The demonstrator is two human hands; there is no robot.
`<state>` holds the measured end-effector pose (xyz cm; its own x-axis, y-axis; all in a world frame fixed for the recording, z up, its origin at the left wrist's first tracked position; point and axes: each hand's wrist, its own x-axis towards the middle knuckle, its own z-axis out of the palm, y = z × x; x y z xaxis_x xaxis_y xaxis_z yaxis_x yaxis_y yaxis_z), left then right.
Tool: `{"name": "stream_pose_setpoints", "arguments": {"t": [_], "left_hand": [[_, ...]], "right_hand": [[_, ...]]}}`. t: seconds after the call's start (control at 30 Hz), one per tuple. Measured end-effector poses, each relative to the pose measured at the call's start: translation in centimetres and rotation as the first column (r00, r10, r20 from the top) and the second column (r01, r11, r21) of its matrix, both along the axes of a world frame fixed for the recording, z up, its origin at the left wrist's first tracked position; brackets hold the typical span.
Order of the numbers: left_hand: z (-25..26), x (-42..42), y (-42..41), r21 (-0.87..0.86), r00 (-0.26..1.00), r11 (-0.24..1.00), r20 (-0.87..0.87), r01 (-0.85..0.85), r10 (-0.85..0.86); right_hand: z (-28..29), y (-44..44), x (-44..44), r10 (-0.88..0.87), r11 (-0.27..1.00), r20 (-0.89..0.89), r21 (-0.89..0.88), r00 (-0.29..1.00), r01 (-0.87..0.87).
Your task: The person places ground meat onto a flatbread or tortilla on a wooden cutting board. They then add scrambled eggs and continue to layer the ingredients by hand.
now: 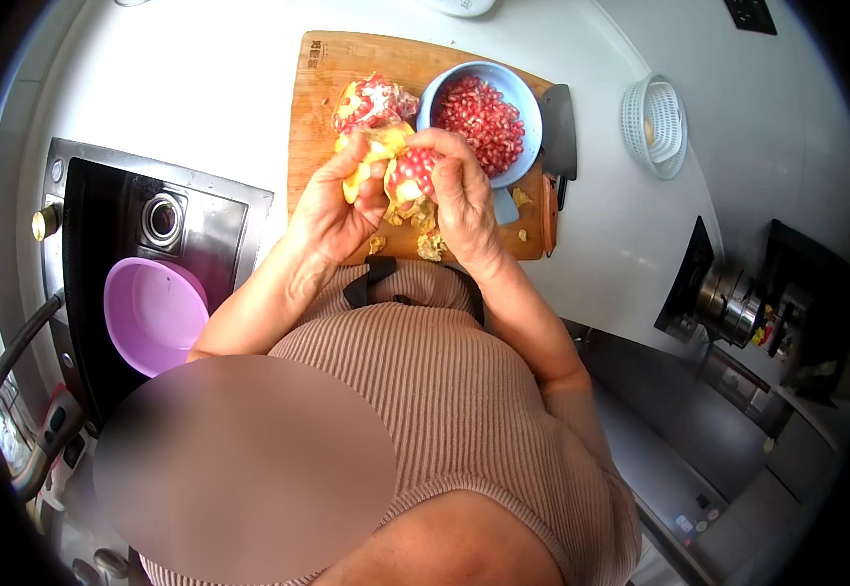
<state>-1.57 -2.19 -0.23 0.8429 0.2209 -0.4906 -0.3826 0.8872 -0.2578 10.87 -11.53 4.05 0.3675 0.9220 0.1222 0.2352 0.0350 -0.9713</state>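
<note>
Between my two hands is a piece of pomegranate (414, 174), its red seeds bared beside yellow rind and pith. My left hand (338, 194) grips the yellow rind (377, 146) on the left. The seeded side is held by the fingers of my right hand (463, 194). Just beyond them, a larger opened pomegranate chunk (375, 101) rests on the wooden cutting board (315, 146). A light blue bowl (534, 124) with a handle stands on the board's right part, holding many loose pomegranate seeds (480, 121). Scraps of rind and pith (430, 245) lie on the board beneath my hands.
A cleaver (559, 135) lies along the board's right edge, beside a brown-handled item (549, 212). At left, a purple basin (154, 315) sits in the metal sink (205, 190). A white plastic basket (655, 128) stands to the right; farther off is a metal pot (732, 304).
</note>
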Motion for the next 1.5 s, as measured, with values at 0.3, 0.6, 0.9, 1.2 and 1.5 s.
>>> {"name": "stream_pose_setpoints", "arguments": {"t": [0.3,0.6,0.9,1.2,1.5], "left_hand": [[-1.6,-0.9,-0.1,0.459,0.946,0.836,-0.252,0.301,-0.202],[0.0,-0.9,-1.3,0.579,0.747,-0.482,-0.584,0.658,0.317],[1.7,-1.0,-1.2,0.893,0.908,0.217,-0.415,0.393,0.063],[0.1,-0.2,-0.2,0.53,0.973,0.827,0.015,0.186,-0.229],[-0.6,-2.1,1.6,0.558,0.982,0.812,-0.033,0.171,-0.185]], "right_hand": [[0.5,-1.4,0.0,0.033,0.993,0.045,-0.118,0.998,-0.028],[0.5,-2.2,1.7,-0.088,0.987,0.049,-0.127,0.995,0.093],[1.1,-2.0,0.2,-0.124,0.974,-0.166,-0.208,0.978,0.088],[2.3,-1.8,0.8,0.005,0.995,0.396,-0.089,0.918,0.033],[-3.3,-7.7,0.8,0.353,0.886,0.694,-0.463,0.627,0.014]]}}
